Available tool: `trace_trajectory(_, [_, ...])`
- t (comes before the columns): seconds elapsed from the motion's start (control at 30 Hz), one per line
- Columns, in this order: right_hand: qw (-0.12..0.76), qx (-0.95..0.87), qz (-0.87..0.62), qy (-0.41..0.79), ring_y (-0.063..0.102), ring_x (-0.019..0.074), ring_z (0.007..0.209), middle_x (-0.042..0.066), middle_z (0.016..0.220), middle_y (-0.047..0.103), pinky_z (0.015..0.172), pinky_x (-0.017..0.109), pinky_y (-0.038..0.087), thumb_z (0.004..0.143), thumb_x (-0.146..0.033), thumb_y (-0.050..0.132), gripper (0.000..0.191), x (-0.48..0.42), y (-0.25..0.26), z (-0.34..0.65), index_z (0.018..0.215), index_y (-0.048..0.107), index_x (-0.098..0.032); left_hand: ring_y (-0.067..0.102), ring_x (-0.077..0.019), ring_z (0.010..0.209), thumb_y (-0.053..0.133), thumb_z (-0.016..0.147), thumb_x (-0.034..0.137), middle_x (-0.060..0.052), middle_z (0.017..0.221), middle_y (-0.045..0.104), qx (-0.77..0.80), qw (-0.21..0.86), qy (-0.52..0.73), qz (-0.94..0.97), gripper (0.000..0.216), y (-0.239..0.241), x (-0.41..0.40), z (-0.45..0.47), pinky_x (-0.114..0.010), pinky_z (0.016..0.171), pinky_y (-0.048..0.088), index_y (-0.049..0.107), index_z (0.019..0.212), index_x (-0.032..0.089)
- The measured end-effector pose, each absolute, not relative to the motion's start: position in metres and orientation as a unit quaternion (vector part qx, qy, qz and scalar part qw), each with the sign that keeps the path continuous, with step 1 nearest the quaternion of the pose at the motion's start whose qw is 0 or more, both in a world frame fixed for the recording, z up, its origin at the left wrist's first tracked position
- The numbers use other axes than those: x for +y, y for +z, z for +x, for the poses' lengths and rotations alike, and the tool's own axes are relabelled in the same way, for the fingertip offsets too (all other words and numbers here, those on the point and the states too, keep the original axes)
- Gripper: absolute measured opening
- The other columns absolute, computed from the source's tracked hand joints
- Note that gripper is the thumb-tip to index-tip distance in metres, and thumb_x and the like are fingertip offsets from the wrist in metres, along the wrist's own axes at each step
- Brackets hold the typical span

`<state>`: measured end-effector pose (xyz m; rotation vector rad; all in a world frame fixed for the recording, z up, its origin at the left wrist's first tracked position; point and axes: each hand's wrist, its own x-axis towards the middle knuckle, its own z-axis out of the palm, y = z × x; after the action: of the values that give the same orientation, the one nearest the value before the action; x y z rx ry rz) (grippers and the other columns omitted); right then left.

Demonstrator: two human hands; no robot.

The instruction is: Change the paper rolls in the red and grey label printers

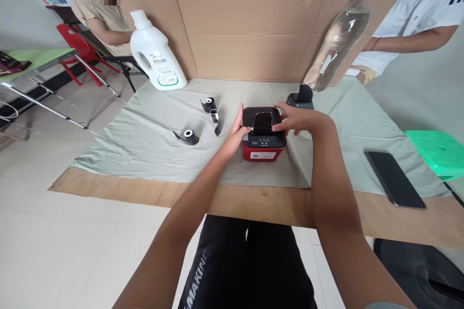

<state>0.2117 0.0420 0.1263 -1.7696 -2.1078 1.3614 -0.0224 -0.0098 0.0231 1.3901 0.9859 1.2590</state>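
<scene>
A small red and black label printer (264, 142) stands on the grey-green cloth (145, 130) in front of me. A dark strip of paper (262, 122) sticks up from its top. My left hand (236, 133) rests against the printer's left side, fingers stretched and thumb on the top edge. My right hand (296, 119) lies on the printer's right top, its thumb and fingers pinching the right edge of the dark strip.
Three black paper rolls (188, 136) (208, 104) (216, 120) lie left of the printer. A black lid part (301, 96) sits behind it. A white detergent jug (154, 55), a clear water bottle (340, 34), a phone (394, 178) and a green stool (437, 149) surround. Two other people sit at the back.
</scene>
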Motion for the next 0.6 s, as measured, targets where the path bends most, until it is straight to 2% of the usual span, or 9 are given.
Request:
trace_trajectory(0.07, [0.037,-0.682,-0.568,0.459,0.076,0.0318,0.091,0.015,0.134,0.07,0.069,0.043,0.062,0.068,-0.049,0.092,0.114,0.04,0.125,0.212,0.162,0.031,-0.034,0.024,-0.0222,0.166,0.058,0.087,0.027,0.008,0.173,0.037,0.385,0.555,0.524,0.518,0.081,0.024,-0.009,-0.019,-0.039,0.134,0.027,0.037,0.165,0.036])
trace_trajectory(0.13, [0.042,-0.68,-0.56,0.472,0.075,0.0329,0.093,0.013,0.127,0.074,0.071,0.044,0.062,0.07,-0.051,0.09,0.105,0.036,0.125,0.212,0.159,0.036,-0.036,0.027,-0.0226,0.165,0.059,0.084,0.025,0.009,0.173,0.037,0.37,0.588,0.532,0.483,0.083,0.026,-0.01,-0.018,-0.039,0.134,0.028,0.039,0.164,0.037])
trace_trajectory(0.23, [0.052,-0.662,-0.565,0.489,0.074,0.0312,0.096,0.011,0.119,0.076,0.071,0.04,0.059,0.074,-0.048,0.088,0.097,0.029,0.126,0.212,0.157,0.039,-0.039,0.025,-0.0229,0.166,0.065,0.079,0.024,0.011,0.176,0.029,0.359,0.614,0.542,0.448,0.091,0.029,-0.012,-0.017,-0.039,0.135,0.026,0.036,0.165,0.037])
trace_trajectory(0.33, [0.069,-0.638,-0.569,0.514,0.072,0.0268,0.093,0.009,0.118,0.074,0.065,0.032,0.055,0.075,-0.046,0.087,0.1,0.024,0.122,0.213,0.16,0.034,-0.04,0.021,-0.023,0.167,0.068,0.077,0.024,0.012,0.178,0.022,0.353,0.627,0.546,0.43,0.098,0.031,-0.012,-0.018,-0.038,0.137,0.022,0.032,0.166,0.037])
trace_trajectory(0.47, [0.126,-0.62,-0.54,0.554,0.069,0.0202,0.083,0.006,0.119,0.071,0.057,0.025,0.048,0.077,-0.049,0.084,0.098,0.018,0.108,0.218,0.16,0.032,-0.046,0.022,-0.0238,0.167,0.068,0.077,0.025,0.009,0.178,0.021,0.358,0.625,0.542,0.434,0.102,0.03,-0.01,-0.019,-0.04,0.137,0.021,0.026,0.169,0.035])
trace_trajectory(0.6, [0.186,-0.614,-0.493,0.588,0.067,0.0185,0.082,0.003,0.121,0.068,0.058,0.025,0.051,0.079,-0.046,0.08,0.093,0.017,0.088,0.221,0.159,0.034,-0.047,0.027,-0.0239,0.166,0.066,0.079,0.03,0.007,0.177,0.024,0.378,0.604,0.532,0.456,0.102,0.026,-0.009,-0.02,-0.044,0.137,0.024,0.02,0.17,0.034])
